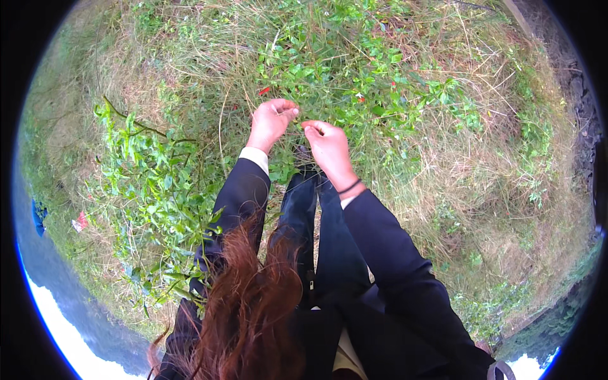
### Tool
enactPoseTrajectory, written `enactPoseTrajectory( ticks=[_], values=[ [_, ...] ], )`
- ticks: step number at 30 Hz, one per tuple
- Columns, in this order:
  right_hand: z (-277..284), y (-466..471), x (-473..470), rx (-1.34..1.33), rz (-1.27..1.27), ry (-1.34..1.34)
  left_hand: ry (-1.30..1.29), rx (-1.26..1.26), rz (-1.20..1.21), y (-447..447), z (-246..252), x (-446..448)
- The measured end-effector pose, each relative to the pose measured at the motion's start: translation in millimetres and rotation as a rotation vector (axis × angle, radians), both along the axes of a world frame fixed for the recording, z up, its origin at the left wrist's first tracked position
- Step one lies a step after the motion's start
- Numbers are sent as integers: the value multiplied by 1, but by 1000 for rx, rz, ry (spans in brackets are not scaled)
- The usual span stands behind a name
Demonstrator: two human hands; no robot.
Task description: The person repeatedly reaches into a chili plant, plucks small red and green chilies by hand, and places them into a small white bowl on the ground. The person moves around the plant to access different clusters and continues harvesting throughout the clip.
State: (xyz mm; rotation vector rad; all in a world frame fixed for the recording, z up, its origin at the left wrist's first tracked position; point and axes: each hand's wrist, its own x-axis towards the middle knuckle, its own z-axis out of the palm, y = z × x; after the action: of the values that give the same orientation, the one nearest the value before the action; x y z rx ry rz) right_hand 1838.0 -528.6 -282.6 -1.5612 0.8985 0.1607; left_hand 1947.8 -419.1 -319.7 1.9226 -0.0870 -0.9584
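My left hand (274,121) and my right hand (330,147) are close together above low green plants (308,71), their fingertips a small gap apart. Thumb and index finger are pinched on both hands. Whether something thin is between the fingers is too small to tell. A slim red fruit, like a chili pepper (264,90), shows just beyond my left hand. To the right, beyond my right hand, a small red fruit (361,99) is partly hidden by leaves, near a white flower (359,94).
A leafy bush (156,190) with a bare curved branch (135,122) stands by my left arm. Dry grass (465,161) spreads to the right. A red and white object (80,222) and a blue one (39,217) lie far left. Long hair (256,304) hangs in front of my body.
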Motion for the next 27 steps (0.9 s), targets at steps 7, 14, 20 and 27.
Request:
enactPoseTrajectory(
  ticks=[7,14,20,27],
  values=[
    [-23,4,0,28,14,-31,376,-231,292,2,0,-17],
    [-2,-6,6,-443,154,-4,390,-305,450,-9,-8,-26],
    [16,-12,-4,59,194,-390,-50,5,506,-10,-3,-13],
    [55,-41,-29,939,-102,-257,-462,564,153,0,-9,39]
  ],
)
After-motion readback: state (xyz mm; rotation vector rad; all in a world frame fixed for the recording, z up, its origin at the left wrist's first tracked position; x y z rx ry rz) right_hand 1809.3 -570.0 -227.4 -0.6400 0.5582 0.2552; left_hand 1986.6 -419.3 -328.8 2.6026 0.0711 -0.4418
